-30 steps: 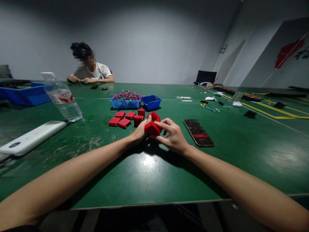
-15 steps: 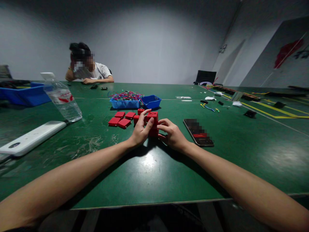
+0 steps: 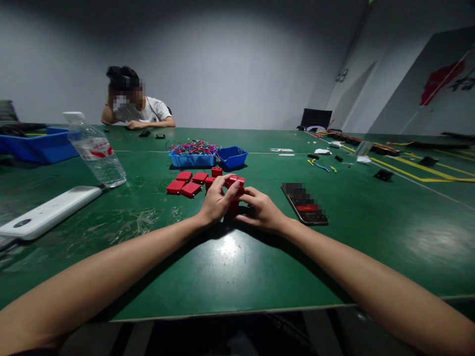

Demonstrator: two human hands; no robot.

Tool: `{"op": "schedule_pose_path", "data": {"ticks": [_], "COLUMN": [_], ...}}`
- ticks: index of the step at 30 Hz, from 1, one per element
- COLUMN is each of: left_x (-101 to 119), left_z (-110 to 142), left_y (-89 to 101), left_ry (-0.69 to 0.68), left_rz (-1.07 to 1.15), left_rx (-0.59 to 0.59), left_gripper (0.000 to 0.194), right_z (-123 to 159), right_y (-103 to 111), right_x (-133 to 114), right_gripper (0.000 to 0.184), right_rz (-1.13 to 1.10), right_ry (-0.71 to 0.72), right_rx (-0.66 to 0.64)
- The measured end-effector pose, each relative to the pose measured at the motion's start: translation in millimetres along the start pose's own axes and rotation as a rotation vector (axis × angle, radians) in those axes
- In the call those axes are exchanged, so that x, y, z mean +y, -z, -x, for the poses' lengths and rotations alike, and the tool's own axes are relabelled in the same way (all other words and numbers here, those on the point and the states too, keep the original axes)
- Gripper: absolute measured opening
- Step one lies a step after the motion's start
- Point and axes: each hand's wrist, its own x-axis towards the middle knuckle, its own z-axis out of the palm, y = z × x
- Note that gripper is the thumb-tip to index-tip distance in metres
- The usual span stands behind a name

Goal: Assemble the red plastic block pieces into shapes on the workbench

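Red plastic blocks are stacked in front of me, and the upper red block [image 3: 237, 180] leans at a slant on top. My left hand [image 3: 214, 201] is closed on it, thumb on the near side and fingers over the far side. Below, a lower red block [image 3: 232, 207] shows between my hands. My right hand [image 3: 262, 210] curls round the stack's right side, its fingers against the red pieces; their exact contact is partly hidden. Just beyond my left hand stand more red blocks [image 3: 216, 171], partly covered. Several flat red blocks [image 3: 191, 190] lie to the left.
A blue tray of coloured wires [image 3: 193, 159] and a smaller blue bin [image 3: 233, 157] stand behind. A phone [image 3: 304, 203] lies right; a tilted water bottle [image 3: 98, 155] and a white device [image 3: 52, 210] are left. Pliers [image 3: 321, 166] lie farther right. Another person [image 3: 139, 106] sits opposite.
The upper red block has gone from level to tilted. My right hand has moved slightly left and lower, closing in on the stack.
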Motion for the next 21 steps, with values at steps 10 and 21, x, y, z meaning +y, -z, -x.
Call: {"op": "schedule_pose_path", "data": {"ticks": [10, 21], "left_x": [-6.9, -2.6], "left_z": [-7.4, -3.5], "left_y": [0.5, -1.6], "left_ry": [0.167, 0.041], "left_rz": [0.030, -0.196], "left_rx": [-0.042, -0.100], "left_gripper": [0.055, 0.039], "right_z": [-6.8, -16.4], "right_y": [0.1, 5.6], "right_x": [-15.6, -12.2], "right_gripper": [0.030, 0.039], "right_rz": [-0.352, -0.972], "right_ry": [-0.374, -0.711], "right_rx": [0.065, 0.387]}}
